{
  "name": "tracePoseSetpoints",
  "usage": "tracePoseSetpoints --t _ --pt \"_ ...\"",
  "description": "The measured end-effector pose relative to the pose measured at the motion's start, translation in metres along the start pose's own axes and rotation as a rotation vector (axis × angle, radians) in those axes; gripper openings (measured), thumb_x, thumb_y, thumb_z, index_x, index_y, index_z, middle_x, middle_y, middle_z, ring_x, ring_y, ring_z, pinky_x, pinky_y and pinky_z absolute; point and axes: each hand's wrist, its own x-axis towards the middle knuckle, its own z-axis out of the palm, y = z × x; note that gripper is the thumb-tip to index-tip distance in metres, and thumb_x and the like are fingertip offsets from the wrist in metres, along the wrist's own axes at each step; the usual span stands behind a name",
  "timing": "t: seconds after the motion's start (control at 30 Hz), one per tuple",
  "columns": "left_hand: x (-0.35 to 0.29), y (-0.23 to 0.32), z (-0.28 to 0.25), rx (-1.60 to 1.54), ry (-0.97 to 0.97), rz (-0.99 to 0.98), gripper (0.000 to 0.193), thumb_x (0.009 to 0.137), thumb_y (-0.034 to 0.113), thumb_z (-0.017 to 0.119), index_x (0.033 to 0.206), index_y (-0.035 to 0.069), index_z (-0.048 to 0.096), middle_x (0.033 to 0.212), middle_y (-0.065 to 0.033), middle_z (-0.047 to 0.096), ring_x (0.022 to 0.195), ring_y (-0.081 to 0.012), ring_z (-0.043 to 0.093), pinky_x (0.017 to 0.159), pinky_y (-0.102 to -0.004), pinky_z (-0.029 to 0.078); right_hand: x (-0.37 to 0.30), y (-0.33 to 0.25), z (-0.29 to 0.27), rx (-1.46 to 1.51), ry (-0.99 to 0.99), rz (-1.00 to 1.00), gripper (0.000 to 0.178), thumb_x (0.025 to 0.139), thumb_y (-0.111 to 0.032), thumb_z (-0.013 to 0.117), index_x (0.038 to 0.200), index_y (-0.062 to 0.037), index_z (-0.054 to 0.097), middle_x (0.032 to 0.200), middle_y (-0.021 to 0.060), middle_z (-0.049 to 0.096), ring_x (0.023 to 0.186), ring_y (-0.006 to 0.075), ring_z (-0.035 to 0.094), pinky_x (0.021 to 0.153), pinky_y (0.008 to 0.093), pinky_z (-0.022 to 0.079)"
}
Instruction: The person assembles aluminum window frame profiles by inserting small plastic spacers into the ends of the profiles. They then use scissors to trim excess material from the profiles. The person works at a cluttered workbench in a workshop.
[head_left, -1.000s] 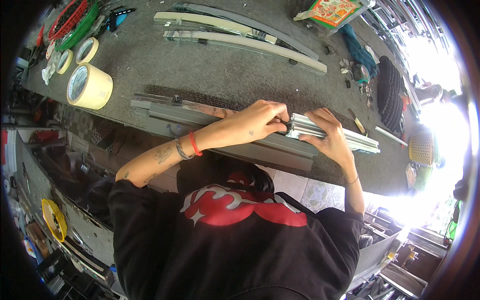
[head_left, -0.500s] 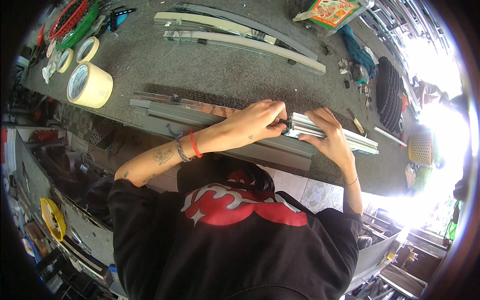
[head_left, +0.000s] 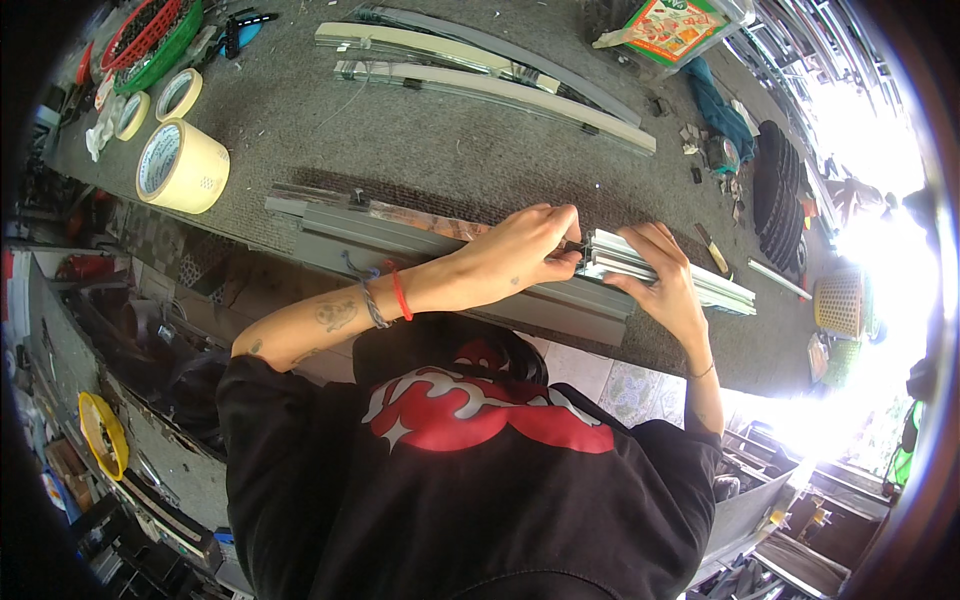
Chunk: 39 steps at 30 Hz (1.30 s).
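A short silver aluminium profile (head_left: 690,277) lies on top of a long grey profile (head_left: 400,240) at the near edge of the carpeted workbench (head_left: 420,140). My right hand (head_left: 660,275) is pressed down on the short profile and holds it. My left hand (head_left: 525,245) is closed around a small dark part at the short profile's left end; the fingers hide most of that part. A red band and a bracelet sit on my left wrist.
A large roll of cream tape (head_left: 180,165) and smaller rolls (head_left: 178,94) lie at the bench's left. Long pale profiles (head_left: 480,75) rest across the far side. Red and green baskets (head_left: 150,40) sit far left, a stack of black discs (head_left: 780,190) right.
Both hands stay on the short profile with only slight shifts; the view has moved a little.
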Motion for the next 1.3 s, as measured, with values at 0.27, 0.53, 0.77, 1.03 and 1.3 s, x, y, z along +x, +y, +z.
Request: tracePoseSetpoints --t 0.27,0.53,0.77,1.03,1.3 --pt "-0.003 0.000 0.006 0.205 0.145 0.180 0.024 0.090 0.013 0.063 0.098 0.000 0.044 0.093 -0.0173 0.057 0.090 -0.0334 0.059 0.077 -0.0413 0.048 0.001 0.000 0.003 -0.088 0.062 -0.025 0.054 0.065 -0.024 0.082 0.106 0.0053 0.062 0.098 0.0133 0.061 0.089 0.0312 0.057 0.080 0.0397 0.048" --pt "-0.004 0.001 0.007 0.240 0.144 0.188 0.023 0.089 0.010 0.059 0.096 -0.005 0.044 0.092 -0.0169 0.056 0.091 -0.0321 0.054 0.082 -0.0401 0.046 0.005 0.005 -0.001 -0.058 -0.006 -0.032 0.055 0.064 -0.025 0.082 0.105 0.0059 0.062 0.097 0.0134 0.061 0.087 0.0307 0.057 0.079 0.0384 0.049" --pt "-0.003 0.002 0.008 0.260 0.145 0.158 0.020 0.089 0.007 0.058 0.095 -0.005 0.044 0.093 -0.0175 0.055 0.091 -0.0323 0.054 0.083 -0.0408 0.046 0.006 0.004 0.002 -0.094 0.010 -0.053 0.054 0.064 -0.024 0.082 0.105 0.0060 0.061 0.096 0.0138 0.061 0.087 0.0311 0.057 0.078 0.0390 0.049" --pt "-0.001 -0.006 0.010 0.277 0.112 0.173 0.018 0.082 -0.003 0.059 0.093 -0.006 0.045 0.095 -0.0198 0.056 0.092 -0.0336 0.054 0.084 -0.0411 0.046 0.005 0.010 0.007 -0.088 -0.071 -0.032 0.053 0.068 -0.027 0.080 0.105 0.0051 0.060 0.099 0.0140 0.060 0.090 0.0327 0.058 0.079 0.0405 0.049" --pt "-0.002 -0.003 0.009 0.152 0.122 0.124 0.017 0.090 0.006 0.058 0.093 0.000 0.043 0.093 -0.0176 0.054 0.092 -0.0357 0.054 0.077 -0.0457 0.044 0.002 0.013 0.006 -0.048 -0.051 -0.075 0.058 0.068 -0.030 0.080 0.108 0.0058 0.059 0.099 0.0159 0.059 0.089 0.0340 0.057 0.079 0.0417 0.047"
